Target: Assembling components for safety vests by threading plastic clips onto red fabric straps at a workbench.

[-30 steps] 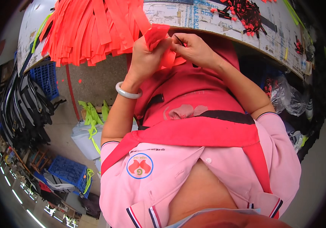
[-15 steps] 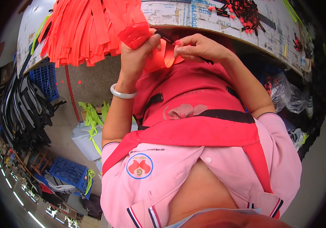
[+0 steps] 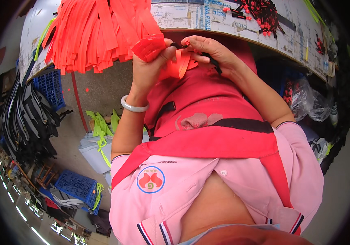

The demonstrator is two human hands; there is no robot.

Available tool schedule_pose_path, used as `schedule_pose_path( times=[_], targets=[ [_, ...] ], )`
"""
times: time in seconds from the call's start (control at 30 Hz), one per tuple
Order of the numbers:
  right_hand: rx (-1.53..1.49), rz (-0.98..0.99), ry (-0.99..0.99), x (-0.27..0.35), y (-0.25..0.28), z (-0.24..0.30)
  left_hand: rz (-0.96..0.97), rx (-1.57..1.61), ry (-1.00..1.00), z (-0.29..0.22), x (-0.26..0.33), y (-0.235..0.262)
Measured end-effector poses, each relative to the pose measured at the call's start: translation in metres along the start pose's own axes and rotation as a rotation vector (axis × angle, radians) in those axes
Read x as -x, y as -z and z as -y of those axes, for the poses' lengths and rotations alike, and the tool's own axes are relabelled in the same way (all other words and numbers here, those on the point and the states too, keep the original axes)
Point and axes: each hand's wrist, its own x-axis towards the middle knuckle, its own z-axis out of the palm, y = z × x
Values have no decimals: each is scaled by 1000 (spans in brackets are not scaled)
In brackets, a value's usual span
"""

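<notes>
My left hand point(image 3: 152, 63) is closed round a bunch of bright orange-red fabric strips point(image 3: 148, 47), whose folded ends stick out above the thumb. One strip loops down point(image 3: 179, 67) between my hands, in front of the red apron. A short black piece point(image 3: 177, 45) bridges from the left fingers to the right ones. My right hand point(image 3: 217, 51) pinches a small orange-red end point(image 3: 186, 42) with thumb and forefinger. Across its palm lies a slim black thing point(image 3: 213, 62), its kind partly hidden by the fingers.
A thick heap of orange-red strips point(image 3: 85, 36) hangs over the edge of the worn white table point(image 3: 179, 18). Black-and-orange scraps point(image 3: 266, 18) lie at its right. Blue crates point(image 3: 75, 185), dark straps point(image 3: 28, 118) and yellow-green strips point(image 3: 99, 124) are at the left, a clear plastic bag point(image 3: 305, 100) at the right.
My right hand has shifted slightly left and up, closer to the left hand. More of the slim black thing under its palm shows now. The left hand keeps its hold on the strips.
</notes>
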Motion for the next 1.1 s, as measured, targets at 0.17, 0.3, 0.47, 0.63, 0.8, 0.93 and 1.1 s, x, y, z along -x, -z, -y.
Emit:
schedule_pose_path(
  times=[0.17, 0.3, 0.47, 0.63, 0.8, 0.93, 1.1],
  targets=[
    [-90, 6, 40, -3, -15, 10, 6, 39, -28, 4, 7, -10],
    [-59, 135, 131, -4, -6, 20, 49, -77, -60, 3, 3, -10],
    [337, -46, 171, 14, -27, 37, -23, 32, 64, -7, -1, -12],
    [565, -184, 265, 21, -44, 27, 28, 1, 32, -5, -3, -16],
    [591, -231, 353, 21, -47, 26, -40, -32, -21, 1, 0, -20],
    [641, -230, 344, 21, -46, 27, -6, -150, -113, 3, 1, -21],
    [720, -240, 305, 19, -46, 31, 11, -185, -148, 4, 3, -21]
  ],
)
